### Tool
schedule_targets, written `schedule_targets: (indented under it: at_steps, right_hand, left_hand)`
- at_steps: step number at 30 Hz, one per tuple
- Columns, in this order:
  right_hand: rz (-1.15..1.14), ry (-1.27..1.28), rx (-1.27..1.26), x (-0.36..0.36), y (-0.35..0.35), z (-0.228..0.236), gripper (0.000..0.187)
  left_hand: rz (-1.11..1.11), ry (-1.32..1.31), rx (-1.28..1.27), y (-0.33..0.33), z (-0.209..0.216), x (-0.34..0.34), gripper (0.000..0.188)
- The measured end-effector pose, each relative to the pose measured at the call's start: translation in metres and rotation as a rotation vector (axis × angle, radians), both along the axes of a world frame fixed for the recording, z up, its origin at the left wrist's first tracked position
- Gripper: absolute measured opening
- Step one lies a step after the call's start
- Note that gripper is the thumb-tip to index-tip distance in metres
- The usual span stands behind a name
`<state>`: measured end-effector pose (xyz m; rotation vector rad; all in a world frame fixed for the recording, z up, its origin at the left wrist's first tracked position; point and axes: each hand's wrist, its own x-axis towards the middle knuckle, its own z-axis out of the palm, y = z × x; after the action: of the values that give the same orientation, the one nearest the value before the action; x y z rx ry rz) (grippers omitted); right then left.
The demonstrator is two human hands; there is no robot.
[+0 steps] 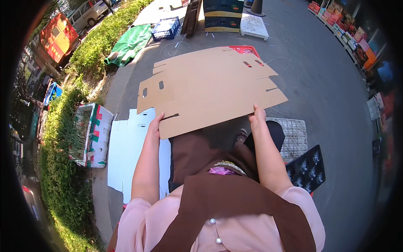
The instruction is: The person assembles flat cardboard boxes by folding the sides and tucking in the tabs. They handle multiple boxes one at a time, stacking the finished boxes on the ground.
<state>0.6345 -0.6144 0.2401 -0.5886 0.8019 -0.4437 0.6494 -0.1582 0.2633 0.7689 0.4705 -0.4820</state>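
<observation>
A large flat sheet of brown cardboard (210,86), a box blank with slits and oval hand holes at its side flaps, is held out in front of me. My left hand (155,124) grips its near left corner, thumb on top. At the near right edge, my right hand (257,114) pinches the sheet with the thumb over it; the other fingers are hidden below. The sheet tilts a little, its right side farther away. Beside my left forearm lies a white cardboard blank (128,155) with similar slots. Part of a red crate (247,50) shows past the sheet's far edge.
A white printed carton (97,136) with green stalks stands left by the hedge (58,168). At right are a white plastic pallet (296,136) and a black moulded tray (309,170). Farther off are a blue crate (166,28), stacked dark cartons (222,17) and a green sheet (132,44).
</observation>
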Motion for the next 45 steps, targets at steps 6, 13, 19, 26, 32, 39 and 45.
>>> schedule_targets:
  at_steps: [6, 13, 19, 26, 32, 39, 45]
  right_hand:
    - [0.118, 0.065, 0.118, -0.011, -0.009, -0.028, 0.023]
    - [0.188, 0.063, 0.022, -0.020, 0.036, -0.018, 0.026]
    - [0.201, 0.001, 0.162, -0.039, 0.036, -0.034, 0.030]
    - [0.250, 0.085, 0.223, -0.047, 0.044, -0.061, 0.031]
    - [0.189, 0.216, 0.139, -0.049, 0.034, -0.066, 0.026]
    - [0.223, 0.482, -0.212, -0.053, 0.021, -0.074, 0.021]
    - [0.024, 0.486, -0.590, -0.043, -0.005, -0.096, 0.020]
  left_hand:
    - [0.011, 0.095, 0.147, 0.000, 0.001, 0.031, 0.040]
    - [0.047, -0.001, 0.268, -0.070, 0.068, 0.007, 0.042]
    - [-0.038, -0.154, 0.300, -0.063, 0.049, -0.009, 0.041]
    - [-0.066, 0.015, 0.324, -0.046, -0.002, -0.015, 0.041]
    - [-0.073, 0.103, 0.445, -0.016, -0.056, -0.014, 0.040]
    - [-0.221, 0.134, 0.551, 0.004, -0.082, -0.020, 0.040]
    - [-0.207, 0.161, 0.543, -0.047, -0.091, -0.033, 0.037]
